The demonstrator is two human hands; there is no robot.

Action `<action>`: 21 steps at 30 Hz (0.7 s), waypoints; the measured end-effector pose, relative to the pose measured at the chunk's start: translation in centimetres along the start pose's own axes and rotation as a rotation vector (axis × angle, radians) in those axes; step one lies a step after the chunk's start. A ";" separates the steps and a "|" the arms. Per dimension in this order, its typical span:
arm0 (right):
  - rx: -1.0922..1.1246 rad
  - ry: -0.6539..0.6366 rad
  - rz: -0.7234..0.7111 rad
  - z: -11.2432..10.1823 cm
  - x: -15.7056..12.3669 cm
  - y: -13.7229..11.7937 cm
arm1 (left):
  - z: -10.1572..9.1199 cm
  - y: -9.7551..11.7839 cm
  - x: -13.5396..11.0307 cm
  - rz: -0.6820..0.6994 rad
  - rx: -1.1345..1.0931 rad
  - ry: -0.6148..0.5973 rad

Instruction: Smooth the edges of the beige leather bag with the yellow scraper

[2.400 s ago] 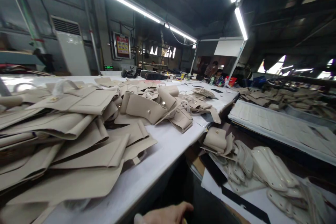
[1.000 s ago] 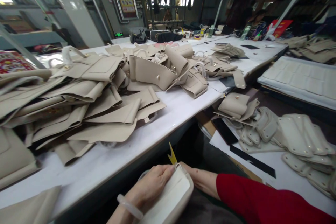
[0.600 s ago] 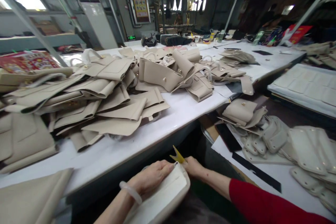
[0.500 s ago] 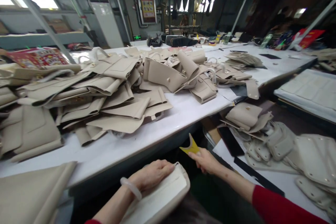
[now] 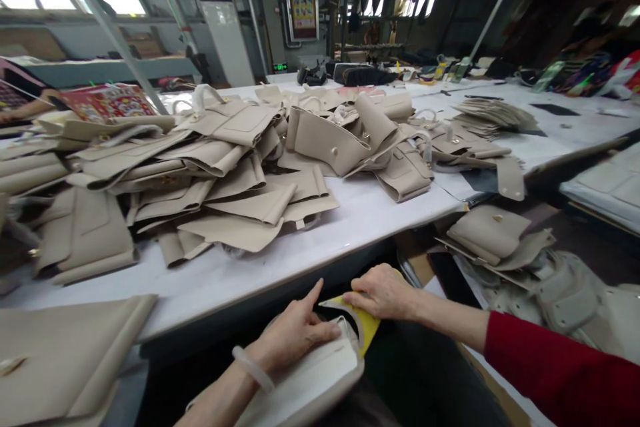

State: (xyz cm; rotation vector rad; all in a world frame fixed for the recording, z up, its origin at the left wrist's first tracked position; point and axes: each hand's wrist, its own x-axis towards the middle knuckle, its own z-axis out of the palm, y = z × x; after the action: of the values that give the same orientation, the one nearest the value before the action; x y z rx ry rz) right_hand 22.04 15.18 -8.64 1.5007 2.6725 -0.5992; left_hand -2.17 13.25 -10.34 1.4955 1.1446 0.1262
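My left hand (image 5: 293,340), a pale bangle on its wrist, steadies a beige handbag body (image 5: 323,373) with a white inner face at the front of the view. Its index finger points up, its thumb lies along the bag's edge, and the other fingers are mostly hidden. Closed around a flat yellow scraper (image 5: 369,330) with a concave end is my right hand (image 5: 384,293). That curved end sits against the bag's far corner, close to my left thumb.
Beige bag pieces (image 5: 235,167) lie heaped on the white table (image 5: 350,217). A beige flap piece (image 5: 75,353) is at lower left. On the right are a folded bag (image 5: 493,230), grey-white panels (image 5: 570,290) and a dark phone-like slab (image 5: 453,277). A person's arm (image 5: 33,103) shows far left.
My right hand has brought the yellow scraper left and down onto the bag's corner. My left index finger has lifted off the bag. The view has shifted a little to the left.
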 end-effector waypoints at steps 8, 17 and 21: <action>-0.204 0.028 -0.291 -0.2 2.4 -0.2 | -0.4 2.0 -1.0 0.181 0.092 -0.026; -0.273 0.031 -0.330 0.0 2.0 -0.7 | -0.3 2.8 -1.2 0.205 0.157 -0.022; -0.293 0.039 -0.300 0.0 1.2 -1.5 | -0.1 3.1 -1.3 0.212 0.185 -0.024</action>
State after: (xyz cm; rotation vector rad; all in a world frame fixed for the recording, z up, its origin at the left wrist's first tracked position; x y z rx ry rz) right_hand 20.14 15.51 -8.42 1.0607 2.8807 -0.1701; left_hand -1.18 12.98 -7.15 1.7772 0.9973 0.1495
